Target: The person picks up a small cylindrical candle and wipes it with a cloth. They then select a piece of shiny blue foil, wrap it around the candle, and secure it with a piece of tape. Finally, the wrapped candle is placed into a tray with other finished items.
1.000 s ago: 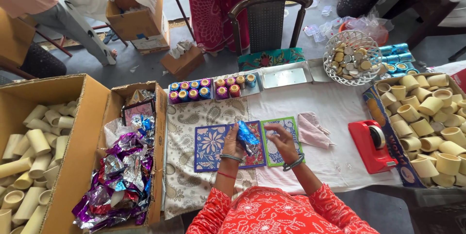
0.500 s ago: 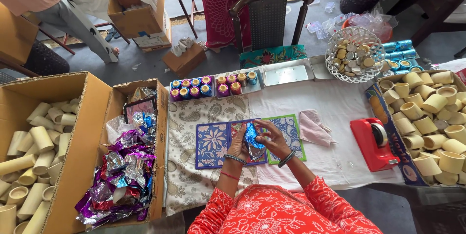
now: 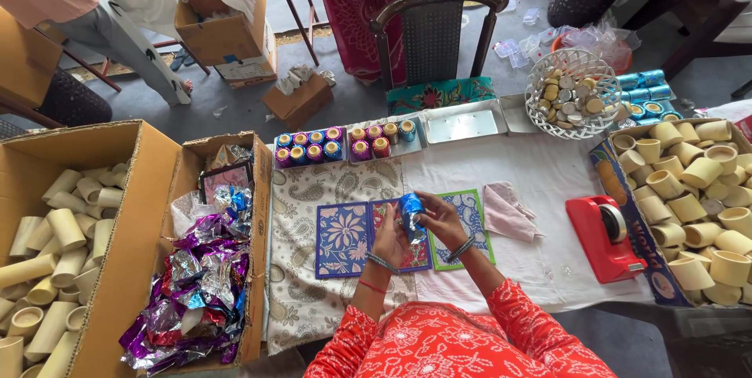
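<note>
Now both hands' fingers (image 3: 427,217) pinch the blue foil-wrapped piece (image 3: 410,211).

The blue foil piece (image 3: 410,215) at centre frame is half covered by both hands, so what it wraps cannot be told. The left hand (image 3: 389,237) hides the middle of the patterned mats (image 3: 345,238). The big cardboard box (image 3: 117,190) of tubes runs off the left edge, and the box of cups (image 3: 709,213) off the right. People at the top are cut off.
</note>
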